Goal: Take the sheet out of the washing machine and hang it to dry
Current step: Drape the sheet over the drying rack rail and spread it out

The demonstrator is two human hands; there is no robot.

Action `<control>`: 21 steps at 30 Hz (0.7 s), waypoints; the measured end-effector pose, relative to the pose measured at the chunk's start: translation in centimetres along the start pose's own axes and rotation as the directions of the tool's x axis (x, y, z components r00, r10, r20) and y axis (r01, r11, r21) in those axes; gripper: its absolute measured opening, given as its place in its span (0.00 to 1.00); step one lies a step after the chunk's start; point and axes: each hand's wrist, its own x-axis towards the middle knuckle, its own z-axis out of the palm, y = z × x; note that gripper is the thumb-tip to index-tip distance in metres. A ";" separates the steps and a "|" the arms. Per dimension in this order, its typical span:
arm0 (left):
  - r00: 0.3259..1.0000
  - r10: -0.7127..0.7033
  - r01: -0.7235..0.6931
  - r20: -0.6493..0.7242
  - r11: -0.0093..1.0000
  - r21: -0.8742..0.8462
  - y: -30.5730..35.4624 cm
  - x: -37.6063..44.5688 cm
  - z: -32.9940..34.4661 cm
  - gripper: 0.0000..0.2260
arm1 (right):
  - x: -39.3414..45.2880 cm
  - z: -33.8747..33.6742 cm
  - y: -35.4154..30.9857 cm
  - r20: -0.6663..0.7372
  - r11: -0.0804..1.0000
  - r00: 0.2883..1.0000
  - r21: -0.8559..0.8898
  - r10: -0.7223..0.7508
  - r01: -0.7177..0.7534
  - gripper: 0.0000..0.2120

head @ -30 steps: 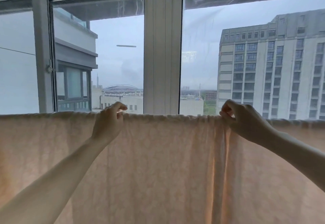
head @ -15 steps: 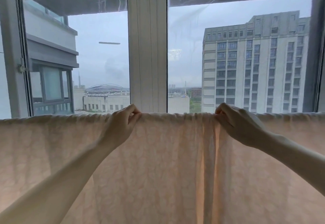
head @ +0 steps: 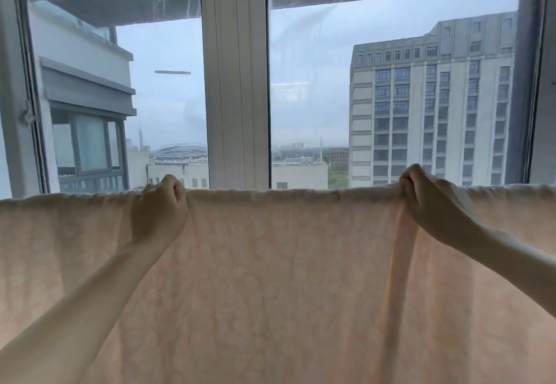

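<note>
Head view: the sheet [head: 294, 278], pale peach and faintly patterned, hangs draped over a line or rail that the cloth itself hides, its folded top edge running level across the whole frame in front of the window [head: 236, 76]. The left hand [head: 159, 207] has its fingers [head: 173, 189] curled over that top edge, gripping the fold; cloth spreads flat to either side of them and falls straight below. The right hand [head: 433, 203] pinches the top edge with its fingertips [head: 406, 182] pressed together on a small gather of fabric. From just beneath those fingertips a long vertical pleat drops down the sheet, while the stretch between the two hands lies smooth and fairly taut.

In my judgement the sheet is already hung and this is the spreading step, so the risks are small ones. If both hands pull apart too hard along the hidden support, the cloth may slide off-centre and hang longer on one side, or slip down altogether under its wet weight. If the right fingertips let go without easing the gather outward, the pleat beneath them will likely stay doubled, dry slowly and set a crease. How much sheet hangs on the far side cannot be seen, so the balance over the support is uncertain.
</note>
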 end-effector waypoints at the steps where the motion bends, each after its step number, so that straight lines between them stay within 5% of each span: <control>1: 0.999 -0.051 0.052 -0.015 0.998 0.030 1.3 -0.3 0.1 0.08 | 0.0 -0.3 0.5 0.009 0.999 0.999 0.006 -0.035 0.035 0.07; 11: 0.951 0.258 -0.226 0.168 0.956 -0.189 18.2 -6.0 3.8 0.15 | -0.5 -4.7 5.3 0.124 0.957 0.950 0.080 -0.288 0.279 0.09; 21: 0.966 0.192 -0.133 0.172 0.942 -0.307 24.3 -6.7 4.8 0.12 | -0.5 -5.6 9.9 0.089 0.933 0.939 0.178 -0.331 0.312 0.05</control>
